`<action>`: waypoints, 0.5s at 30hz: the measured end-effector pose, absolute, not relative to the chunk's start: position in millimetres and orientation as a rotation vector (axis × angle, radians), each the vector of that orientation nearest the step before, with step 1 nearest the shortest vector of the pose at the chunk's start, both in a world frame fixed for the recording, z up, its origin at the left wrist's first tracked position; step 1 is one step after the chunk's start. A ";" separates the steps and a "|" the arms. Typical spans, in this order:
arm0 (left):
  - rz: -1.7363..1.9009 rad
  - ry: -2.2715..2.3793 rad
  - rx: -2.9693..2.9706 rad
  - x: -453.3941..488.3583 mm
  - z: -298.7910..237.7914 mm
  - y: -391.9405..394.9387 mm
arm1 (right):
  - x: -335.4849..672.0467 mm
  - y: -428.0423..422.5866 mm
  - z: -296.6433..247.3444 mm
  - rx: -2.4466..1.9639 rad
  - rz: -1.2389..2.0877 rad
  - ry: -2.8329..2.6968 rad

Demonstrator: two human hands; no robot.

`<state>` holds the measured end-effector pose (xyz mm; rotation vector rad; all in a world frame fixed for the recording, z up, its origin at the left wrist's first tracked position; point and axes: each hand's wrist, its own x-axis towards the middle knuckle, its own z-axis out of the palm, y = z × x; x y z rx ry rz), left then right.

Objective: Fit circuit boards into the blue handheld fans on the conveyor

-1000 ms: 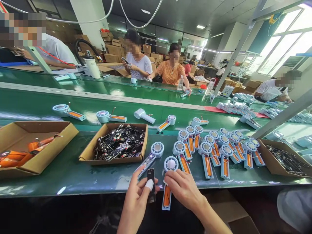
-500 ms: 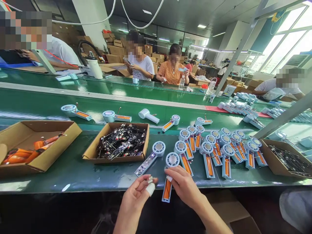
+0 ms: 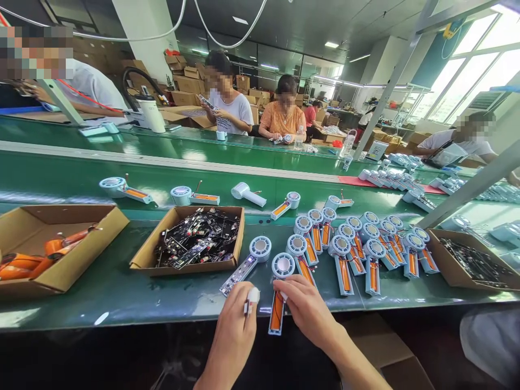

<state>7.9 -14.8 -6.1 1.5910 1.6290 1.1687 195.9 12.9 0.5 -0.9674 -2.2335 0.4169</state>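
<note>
My right hand (image 3: 306, 303) is closed on the neck of a light-blue handheld fan (image 3: 283, 265). Its open handle shows an orange battery and thin wires, and extends over the table's front edge. My left hand (image 3: 235, 325) is just left of it, fingers curled together, with white wrapping on one digit. A tiny pale piece shows by those fingers, too small to name. Just beyond my left hand lies another fan (image 3: 260, 248), a circuit board (image 3: 239, 275) in its handle; whether the fingertips touch it is hidden.
Several battery-fitted fans (image 3: 341, 246) crowd the right side. A carton of circuit boards (image 3: 136, 265), a carton of orange batteries (image 3: 75, 281) and another carton of boards (image 3: 447, 271) stand on the table (image 3: 162, 303). More fans line the green conveyor (image 3: 203, 172); co-workers sit opposite.
My left hand has turned palm-down and moved forward toward the board-fitted fan. My right hand stays on its fan. Across the line, the orange-clad co-worker has lowered the fan in their hands.
</note>
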 end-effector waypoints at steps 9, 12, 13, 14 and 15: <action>1.093 1.450 1.288 26.4 -21.7 -9.2 | 188.7 16.8 -13.5 -0.972 0.398 -2.089; 1.067 1.350 1.253 28.1 -20.4 -8.0 | 187.5 15.9 -15.2 -0.960 0.383 -2.065; 1.091 1.347 1.265 27.7 -19.0 -6.9 | 187.3 15.5 -14.5 -0.950 0.376 -2.080; 1.114 1.359 1.275 27.1 -17.2 -5.5 | 187.3 15.1 -13.4 -0.937 0.368 -2.105; 1.116 1.377 1.281 26.4 -15.2 -3.8 | 187.4 14.8 -12.1 -0.924 0.361 -2.134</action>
